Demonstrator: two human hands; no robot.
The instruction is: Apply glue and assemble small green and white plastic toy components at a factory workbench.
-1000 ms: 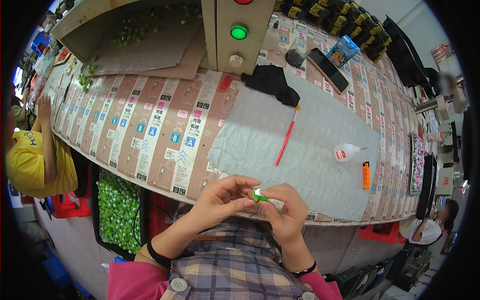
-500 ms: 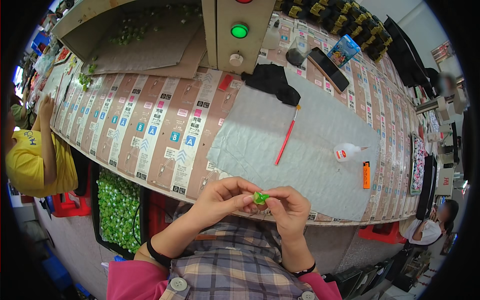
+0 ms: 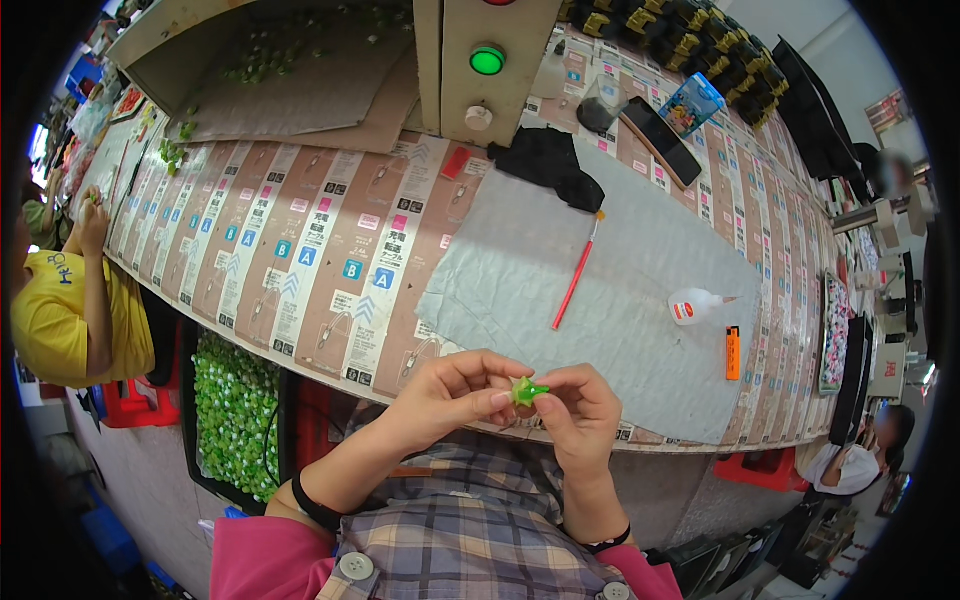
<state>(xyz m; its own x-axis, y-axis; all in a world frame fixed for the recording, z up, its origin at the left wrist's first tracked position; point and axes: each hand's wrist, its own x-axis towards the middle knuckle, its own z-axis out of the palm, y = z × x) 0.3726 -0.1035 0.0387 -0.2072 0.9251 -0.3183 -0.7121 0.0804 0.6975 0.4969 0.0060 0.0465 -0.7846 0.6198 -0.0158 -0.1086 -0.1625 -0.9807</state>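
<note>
Between my two hands, at the near edge of the table, is a small green star-shaped plastic piece (image 3: 526, 391). My left hand (image 3: 452, 392) pinches it from the left with thumb and fingertips. From the other side my right hand (image 3: 578, 410) closes thumb and forefinger on it. The piece is too small for its exact kind to show. Beyond the hands a grey sheet (image 3: 500, 270) covers part of the table. On it lie a thin red-handled brush (image 3: 576, 280), a white glue bottle (image 3: 697, 306), an orange box-shaped item (image 3: 733, 353) and a black cloth (image 3: 550, 165).
A black crate (image 3: 236, 420) full of small green pieces stands left of me. At the back are a beige machine housing (image 3: 478, 90) with a lit green button, a phone (image 3: 660, 143) and a dark cup (image 3: 600, 104). A person in yellow (image 3: 75, 310) works at left.
The green piece has turned slightly between my fingertips, so its pointed lobes show more. Both hands stay nearly in place.
</note>
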